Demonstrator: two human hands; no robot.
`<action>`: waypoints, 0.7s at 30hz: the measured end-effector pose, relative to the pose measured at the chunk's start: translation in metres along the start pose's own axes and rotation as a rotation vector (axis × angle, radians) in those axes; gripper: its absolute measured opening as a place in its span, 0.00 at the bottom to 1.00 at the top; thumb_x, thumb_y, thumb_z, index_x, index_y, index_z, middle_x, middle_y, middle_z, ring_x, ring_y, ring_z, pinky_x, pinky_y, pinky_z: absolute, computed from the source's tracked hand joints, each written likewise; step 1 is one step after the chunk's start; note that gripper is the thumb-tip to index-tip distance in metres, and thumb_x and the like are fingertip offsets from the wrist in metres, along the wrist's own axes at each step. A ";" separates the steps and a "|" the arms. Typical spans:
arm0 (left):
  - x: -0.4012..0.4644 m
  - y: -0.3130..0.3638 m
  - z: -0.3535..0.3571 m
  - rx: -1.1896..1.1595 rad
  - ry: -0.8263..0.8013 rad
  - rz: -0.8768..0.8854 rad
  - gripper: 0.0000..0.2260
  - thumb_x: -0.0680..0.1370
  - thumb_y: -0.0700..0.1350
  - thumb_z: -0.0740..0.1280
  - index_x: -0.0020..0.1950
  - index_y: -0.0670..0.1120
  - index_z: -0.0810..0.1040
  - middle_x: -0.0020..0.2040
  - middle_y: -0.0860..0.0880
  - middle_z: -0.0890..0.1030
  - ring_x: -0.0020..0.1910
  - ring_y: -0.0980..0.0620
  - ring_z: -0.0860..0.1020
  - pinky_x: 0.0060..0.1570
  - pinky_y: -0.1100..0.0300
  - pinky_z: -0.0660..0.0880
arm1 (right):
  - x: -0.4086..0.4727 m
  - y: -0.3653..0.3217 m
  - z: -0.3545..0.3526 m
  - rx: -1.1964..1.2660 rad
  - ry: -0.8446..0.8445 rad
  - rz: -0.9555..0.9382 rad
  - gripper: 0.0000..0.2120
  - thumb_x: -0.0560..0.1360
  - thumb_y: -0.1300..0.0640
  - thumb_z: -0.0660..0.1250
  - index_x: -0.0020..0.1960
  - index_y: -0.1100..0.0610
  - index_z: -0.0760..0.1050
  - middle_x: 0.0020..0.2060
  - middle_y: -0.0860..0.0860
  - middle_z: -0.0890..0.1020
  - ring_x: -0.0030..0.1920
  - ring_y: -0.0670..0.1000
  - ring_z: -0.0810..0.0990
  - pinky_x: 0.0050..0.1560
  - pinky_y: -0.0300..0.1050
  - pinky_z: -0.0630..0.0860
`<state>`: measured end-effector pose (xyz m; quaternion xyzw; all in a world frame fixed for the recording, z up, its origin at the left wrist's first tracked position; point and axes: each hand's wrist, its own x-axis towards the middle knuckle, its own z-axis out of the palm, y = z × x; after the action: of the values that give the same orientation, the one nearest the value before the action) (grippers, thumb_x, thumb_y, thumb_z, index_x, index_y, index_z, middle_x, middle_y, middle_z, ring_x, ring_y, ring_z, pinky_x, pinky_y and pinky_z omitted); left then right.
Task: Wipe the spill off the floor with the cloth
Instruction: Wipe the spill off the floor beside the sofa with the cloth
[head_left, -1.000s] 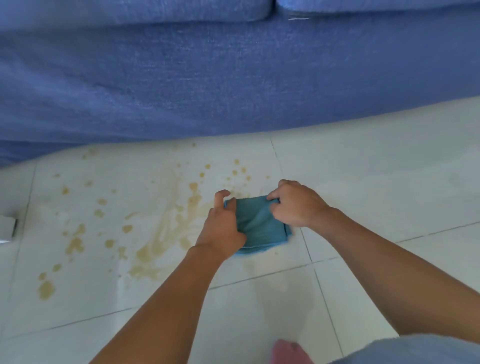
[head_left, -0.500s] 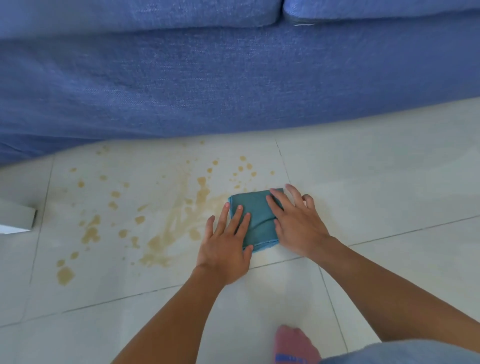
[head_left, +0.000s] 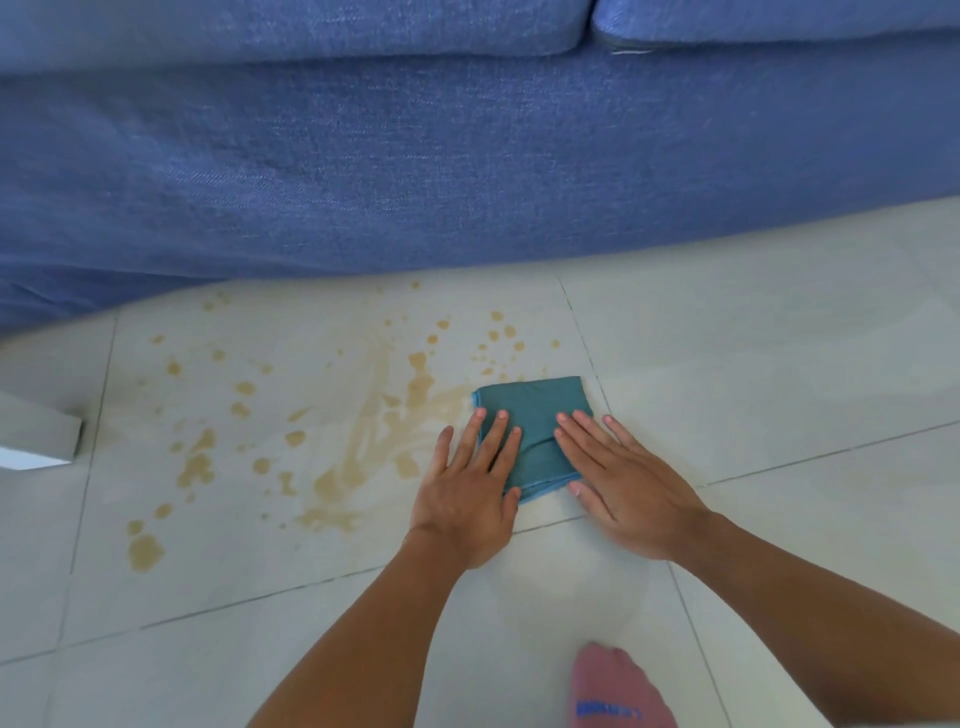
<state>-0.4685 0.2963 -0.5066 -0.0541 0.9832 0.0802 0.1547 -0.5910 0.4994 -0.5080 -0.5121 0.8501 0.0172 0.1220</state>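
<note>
We press the folded teal cloth (head_left: 532, 426) flat on the tiled floor (head_left: 753, 364) with both hands, left hand (head_left: 467, 499) and right hand (head_left: 623, 483), fingers straight and spread. The brown spill (head_left: 363, 431) lies at nine o'clock of the cloth.

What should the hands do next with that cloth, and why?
Probably slide the cloth left. Both hands, left and right, press it flat at the right edge of the spill, and the brown smears and drops lie left of it, unwiped.

Cloth (head_left: 532, 415) right of spill (head_left: 363, 436), sofa (head_left: 415, 156) seemingly behind
</note>
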 end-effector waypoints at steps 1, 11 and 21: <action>0.000 -0.001 0.000 0.013 -0.015 0.016 0.30 0.84 0.58 0.44 0.81 0.49 0.35 0.81 0.50 0.34 0.78 0.47 0.30 0.77 0.44 0.35 | -0.007 0.001 0.005 -0.004 -0.003 -0.027 0.30 0.85 0.44 0.45 0.83 0.58 0.53 0.83 0.51 0.52 0.82 0.48 0.46 0.80 0.49 0.44; 0.005 0.006 -0.001 -0.061 -0.050 -0.006 0.31 0.83 0.57 0.46 0.81 0.48 0.35 0.81 0.49 0.34 0.78 0.50 0.31 0.77 0.46 0.36 | 0.015 -0.018 -0.013 0.063 0.420 0.078 0.16 0.80 0.53 0.59 0.42 0.58 0.82 0.40 0.51 0.83 0.44 0.57 0.78 0.49 0.54 0.75; -0.059 0.011 0.044 -0.209 0.241 -0.045 0.34 0.81 0.55 0.58 0.82 0.43 0.51 0.82 0.47 0.50 0.81 0.50 0.49 0.76 0.51 0.50 | 0.061 -0.021 0.007 0.113 -0.039 0.111 0.36 0.81 0.38 0.42 0.84 0.53 0.42 0.83 0.49 0.40 0.82 0.53 0.36 0.81 0.57 0.41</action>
<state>-0.4014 0.3198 -0.5281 -0.1010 0.9795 0.1714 0.0310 -0.5985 0.4373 -0.5267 -0.4558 0.8743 -0.0140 0.1661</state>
